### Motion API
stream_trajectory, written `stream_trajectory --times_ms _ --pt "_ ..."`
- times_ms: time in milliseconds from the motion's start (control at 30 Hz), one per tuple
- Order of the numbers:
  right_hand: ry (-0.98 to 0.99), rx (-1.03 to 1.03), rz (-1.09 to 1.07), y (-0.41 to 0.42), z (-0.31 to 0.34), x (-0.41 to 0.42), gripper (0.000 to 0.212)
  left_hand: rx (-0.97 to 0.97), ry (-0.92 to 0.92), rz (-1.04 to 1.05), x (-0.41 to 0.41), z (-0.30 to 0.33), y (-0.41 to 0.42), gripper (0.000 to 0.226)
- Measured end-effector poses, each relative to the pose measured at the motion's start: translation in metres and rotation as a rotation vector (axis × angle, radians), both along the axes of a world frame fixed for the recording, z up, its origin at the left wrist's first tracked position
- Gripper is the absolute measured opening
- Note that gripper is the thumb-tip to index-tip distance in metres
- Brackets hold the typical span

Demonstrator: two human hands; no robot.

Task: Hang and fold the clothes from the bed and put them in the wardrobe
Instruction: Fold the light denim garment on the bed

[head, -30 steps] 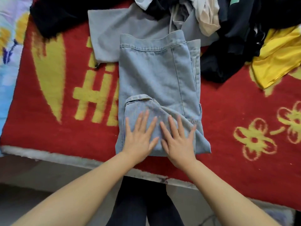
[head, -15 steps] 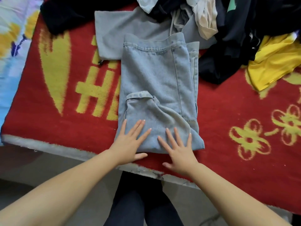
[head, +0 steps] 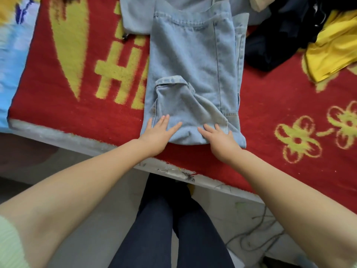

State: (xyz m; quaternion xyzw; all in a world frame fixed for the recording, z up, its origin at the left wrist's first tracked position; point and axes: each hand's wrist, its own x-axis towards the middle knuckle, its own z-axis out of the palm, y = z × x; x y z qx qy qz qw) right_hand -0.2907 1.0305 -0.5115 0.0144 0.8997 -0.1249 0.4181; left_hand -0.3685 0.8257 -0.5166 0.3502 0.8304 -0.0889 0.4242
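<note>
Now the folded light-blue denim jeans (head: 195,74) lie on the red patterned blanket (head: 280,105). Left hand (head: 157,132) and right hand (head: 220,141) press flat, fingers spread, on the near edge.

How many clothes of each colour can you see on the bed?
Light blue denim: 1, the jeans under both hands.
Grey: 1, the top behind them.
Yellow: 1, the garment at the right.
Dark: 1 pile; how many pieces it holds cannot be told.
Beige: 1 scrap at the top edge.
Total: 5 at least.
</note>
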Motion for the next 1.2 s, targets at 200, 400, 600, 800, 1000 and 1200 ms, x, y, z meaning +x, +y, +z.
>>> stream_trajectory --times_ms 200,400,600,800,1000,1200 --pt "-0.501 -0.22 0.222 -0.003 0.06 -0.016 0.053 -0.222 -0.618 -0.093 -0.034 0.058 0.003 0.055" --pt "-0.402 -0.11 0.045 0.05 0.079 -0.128 0.021 -0.123 -0.637 0.263 -0.151 0.075 0.031 0.03" --pt "0.172 -0.057 -0.43 0.065 0.036 -0.189 0.039 0.025 -0.024 0.105 -0.237 0.041 0.075 0.027" --pt "0.49 0.202 -0.317 0.005 -0.017 -0.16 0.054 0.374 0.412 0.219 -0.16 -0.016 0.084 0.06" --pt "0.395 0.233 -0.399 0.017 -0.06 -0.131 0.057 0.347 0.458 0.304 -0.13 -0.061 0.053 0.061" --pt "0.393 0.209 -0.372 0.03 -0.082 -0.13 0.055 0.336 0.416 0.333 -0.14 -0.085 0.05 0.063"
